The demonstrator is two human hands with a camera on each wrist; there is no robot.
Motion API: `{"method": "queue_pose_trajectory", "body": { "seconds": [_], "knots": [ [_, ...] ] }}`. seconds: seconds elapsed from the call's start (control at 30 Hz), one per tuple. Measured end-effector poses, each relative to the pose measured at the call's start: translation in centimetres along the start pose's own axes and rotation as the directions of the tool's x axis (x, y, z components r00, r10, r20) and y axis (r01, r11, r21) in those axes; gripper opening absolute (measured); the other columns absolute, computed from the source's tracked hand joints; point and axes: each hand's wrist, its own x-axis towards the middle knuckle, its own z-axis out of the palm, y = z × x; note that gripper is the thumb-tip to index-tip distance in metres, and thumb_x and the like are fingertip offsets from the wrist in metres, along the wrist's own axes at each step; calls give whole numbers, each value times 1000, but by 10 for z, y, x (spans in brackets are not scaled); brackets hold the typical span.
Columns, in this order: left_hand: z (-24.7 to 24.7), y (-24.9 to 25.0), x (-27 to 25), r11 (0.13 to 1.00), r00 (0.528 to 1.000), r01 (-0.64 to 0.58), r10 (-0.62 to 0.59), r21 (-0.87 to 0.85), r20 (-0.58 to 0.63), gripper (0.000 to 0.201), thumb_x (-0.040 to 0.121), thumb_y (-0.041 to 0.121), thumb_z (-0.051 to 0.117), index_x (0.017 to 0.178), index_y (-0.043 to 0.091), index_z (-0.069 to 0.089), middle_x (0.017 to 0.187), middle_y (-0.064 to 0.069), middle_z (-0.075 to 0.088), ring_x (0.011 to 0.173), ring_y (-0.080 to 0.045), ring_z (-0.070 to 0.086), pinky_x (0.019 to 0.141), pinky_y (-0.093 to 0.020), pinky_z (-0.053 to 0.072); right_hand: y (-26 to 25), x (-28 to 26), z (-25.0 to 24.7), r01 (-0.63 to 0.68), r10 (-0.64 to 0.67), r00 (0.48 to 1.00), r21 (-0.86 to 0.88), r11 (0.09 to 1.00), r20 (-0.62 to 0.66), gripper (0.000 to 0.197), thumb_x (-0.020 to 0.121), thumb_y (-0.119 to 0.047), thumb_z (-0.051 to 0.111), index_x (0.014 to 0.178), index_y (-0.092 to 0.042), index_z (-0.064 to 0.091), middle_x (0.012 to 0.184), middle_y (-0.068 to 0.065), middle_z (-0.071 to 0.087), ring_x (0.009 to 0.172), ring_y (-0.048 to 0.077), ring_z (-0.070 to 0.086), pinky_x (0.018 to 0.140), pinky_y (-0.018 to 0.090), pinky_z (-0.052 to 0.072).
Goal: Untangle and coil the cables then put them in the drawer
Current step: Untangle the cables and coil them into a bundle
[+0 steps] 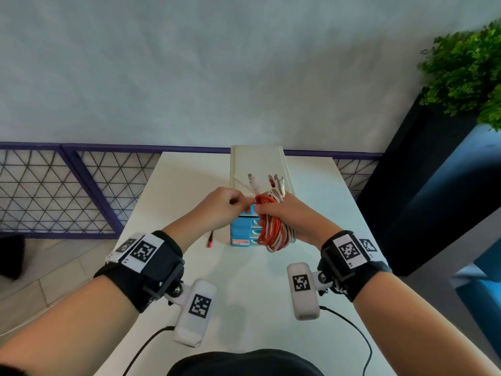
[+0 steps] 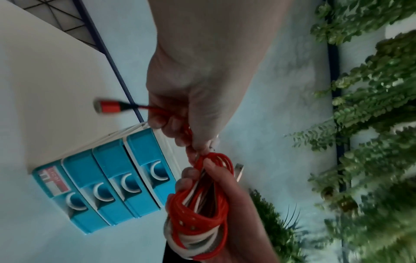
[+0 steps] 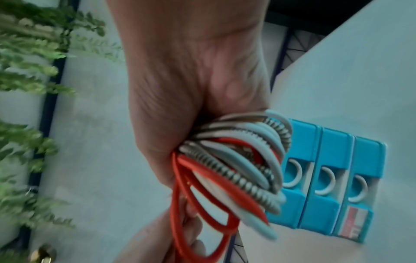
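My right hand point(image 1: 284, 215) grips a coiled bundle of red, white and braided cables point(image 1: 271, 232), raised in front of a small drawer unit point(image 1: 257, 161) with a white top and blue drawer fronts point(image 2: 108, 192), all closed. Several plug ends point(image 1: 271, 181) stick up from the bundle. My left hand point(image 1: 230, 204) is curled round the red cable right beside the bundle. That cable's red plug point(image 2: 108, 106) juts out below the fist. The coil point(image 3: 236, 169) fills the right palm. The coil point(image 2: 198, 222) also shows in the left wrist view.
The drawer unit stands at the far middle of a white table point(image 1: 189, 185). A purple mesh railing point(image 1: 67, 191) runs behind and to the left. A dark planter with a green plant point(image 1: 466, 71) stands at the right. Thin black leads point(image 1: 349, 324) trail near the table's front edge.
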Motion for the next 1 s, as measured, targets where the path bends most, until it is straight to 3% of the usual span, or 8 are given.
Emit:
{"method": "queue_pose_trajectory", "body": {
  "seconds": [0.13,0.23,0.33,0.5,0.7,0.8,0.87,1.0],
  "knots": [
    [-13,-4,-8,761,945,326,-250,-561,211,34,101,33,36,75,18,52,51,9,35,42,-10,29,44,-21,31,8,7,-12,-22,41,981,98,995,-189,18,90,-22,67,94,-6,59,73,11,61,56,16,61,56,27,56],
    [-22,-5,-14,598,904,423,-229,-681,360,26,102,27,38,84,17,55,59,8,43,47,-7,39,47,-18,43,11,8,-14,5,13,980,90,996,-201,27,90,-36,65,90,-11,57,69,8,59,53,14,60,55,25,55],
    [-16,9,-21,654,894,427,-201,-624,401,19,97,26,50,86,16,63,64,8,58,55,-5,56,56,-19,52,10,12,-1,18,7,983,135,991,-182,37,86,-50,64,91,-14,55,73,6,58,58,14,61,57,26,54],
    [0,28,-24,804,907,366,-197,-469,371,19,92,30,59,81,16,67,68,5,67,56,-8,62,63,-22,54,1,8,16,-67,41,996,334,940,84,53,78,-59,65,80,-7,56,61,14,53,52,26,56,53,30,53],
    [-5,25,-28,810,883,390,-193,-439,428,21,95,26,55,86,12,69,78,-1,74,66,-10,70,66,-21,58,-2,5,10,-57,52,998,156,986,38,22,90,-10,63,69,-6,59,57,11,59,48,19,59,55,29,51],
    [-14,20,-26,954,965,192,-141,-232,220,21,97,22,50,87,14,66,81,-2,71,64,-10,66,59,-20,53,-5,6,-2,-114,116,993,75,991,-20,10,88,-5,61,80,-2,58,65,12,63,52,22,66,58,33,57],
    [-20,15,-25,988,997,-74,78,135,-22,4,92,22,58,94,21,61,92,5,66,74,-6,60,64,-23,46,-11,6,-8,-154,154,988,14,988,17,6,88,-5,61,85,0,58,65,10,65,53,21,67,59,33,59],
    [-16,8,-22,604,862,-424,498,675,95,75,78,29,72,141,26,32,147,7,35,132,-12,36,102,-31,38,-27,4,-2,-194,214,965,-135,972,151,5,86,-3,62,88,0,59,68,10,66,57,18,65,60,31,57]
  ]
}}
